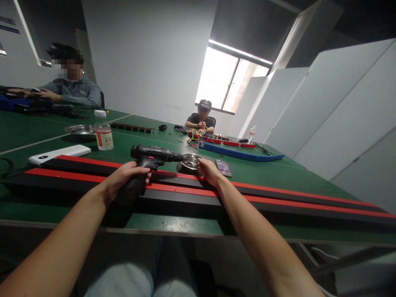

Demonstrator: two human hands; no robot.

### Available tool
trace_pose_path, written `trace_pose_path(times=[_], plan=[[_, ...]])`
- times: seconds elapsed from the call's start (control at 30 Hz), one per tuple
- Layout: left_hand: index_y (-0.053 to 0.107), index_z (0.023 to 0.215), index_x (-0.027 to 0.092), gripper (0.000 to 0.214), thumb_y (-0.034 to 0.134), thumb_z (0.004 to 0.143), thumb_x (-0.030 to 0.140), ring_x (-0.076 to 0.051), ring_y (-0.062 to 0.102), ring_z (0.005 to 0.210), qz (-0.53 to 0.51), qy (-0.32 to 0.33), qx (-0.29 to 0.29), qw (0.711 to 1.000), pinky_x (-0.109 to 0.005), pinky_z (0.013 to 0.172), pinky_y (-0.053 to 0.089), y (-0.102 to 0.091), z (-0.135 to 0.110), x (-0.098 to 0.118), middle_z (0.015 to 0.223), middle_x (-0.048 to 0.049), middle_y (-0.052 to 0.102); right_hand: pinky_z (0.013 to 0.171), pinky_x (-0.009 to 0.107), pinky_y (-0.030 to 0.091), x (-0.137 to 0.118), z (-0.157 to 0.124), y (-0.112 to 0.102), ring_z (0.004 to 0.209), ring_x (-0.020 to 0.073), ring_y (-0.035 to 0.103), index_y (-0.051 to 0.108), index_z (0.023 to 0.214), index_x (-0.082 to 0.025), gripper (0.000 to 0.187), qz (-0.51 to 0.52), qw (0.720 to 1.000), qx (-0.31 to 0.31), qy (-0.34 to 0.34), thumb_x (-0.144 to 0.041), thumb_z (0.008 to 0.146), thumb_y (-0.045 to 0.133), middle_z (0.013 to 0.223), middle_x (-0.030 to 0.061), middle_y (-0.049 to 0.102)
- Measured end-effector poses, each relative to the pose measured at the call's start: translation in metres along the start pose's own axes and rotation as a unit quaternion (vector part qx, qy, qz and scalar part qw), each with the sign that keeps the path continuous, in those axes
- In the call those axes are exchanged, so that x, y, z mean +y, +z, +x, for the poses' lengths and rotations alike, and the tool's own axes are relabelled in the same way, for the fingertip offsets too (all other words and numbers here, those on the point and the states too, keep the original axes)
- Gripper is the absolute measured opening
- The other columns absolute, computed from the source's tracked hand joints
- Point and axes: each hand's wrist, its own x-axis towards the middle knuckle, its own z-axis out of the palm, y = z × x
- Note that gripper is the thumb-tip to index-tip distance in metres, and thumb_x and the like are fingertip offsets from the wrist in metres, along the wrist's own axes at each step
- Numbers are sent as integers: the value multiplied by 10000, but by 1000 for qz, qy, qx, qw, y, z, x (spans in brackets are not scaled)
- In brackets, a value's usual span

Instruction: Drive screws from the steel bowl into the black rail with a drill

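My left hand (123, 179) is wrapped round the grip of a black power screwdriver (148, 159) that points right, above a long black bar with red strips (278, 197) lying across the green table (46, 136). My right hand (208, 169) reaches to the rim of a small metal bowl (189, 161) just past the bar, fingers pinched together at it. What the fingers hold, if anything, is too small to see.
A clear bottle with a red label (103, 133), a metal dish (80, 129) and a white power bank (58, 153) stand at the left. A phone (223, 167) lies right of the bowl. A blue strip (241, 153) and coloured wires (193, 138) lie farther back. Two people sit across the table.
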Motion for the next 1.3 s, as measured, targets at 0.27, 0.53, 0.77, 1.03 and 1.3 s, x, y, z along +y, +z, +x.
trace_pose_path(times=[0.27,0.53,0.77,1.03,1.3], plan=[[651,863,112,284,852,713,246,-165,666,627,7,4,-4,1000,-256,512,561,-1,1,0,790,-70,679,485,237,275,2,2,-1,528,92,369,502,730,-209,441,-10,1000,-7,-12,-511,719,823,601,-46,457],[642,818,140,297,852,688,304,-179,662,591,53,9,7,999,-278,518,560,8,-1,4,736,-67,693,473,248,239,12,6,-6,506,92,387,498,704,-207,538,-97,994,18,-52,-683,699,749,562,-48,468],[675,748,145,289,801,735,405,-196,653,609,214,57,4,975,-271,544,522,14,-13,27,694,-80,709,492,249,248,12,5,-5,508,95,373,501,679,-206,523,-143,988,8,-53,-684,758,697,543,-44,460],[648,890,106,387,780,741,438,-214,653,582,333,47,-13,942,-289,532,492,18,-20,92,692,-98,704,503,239,295,4,-1,2,547,101,414,556,700,-184,477,-162,986,1,-49,-627,752,724,589,-35,488],[684,984,106,460,810,699,443,-243,682,610,482,-5,0,876,-290,531,508,19,-24,148,742,-112,735,566,236,391,9,4,-1,603,106,492,673,783,-148,307,-192,977,57,-78,-448,788,740,695,9,616]])
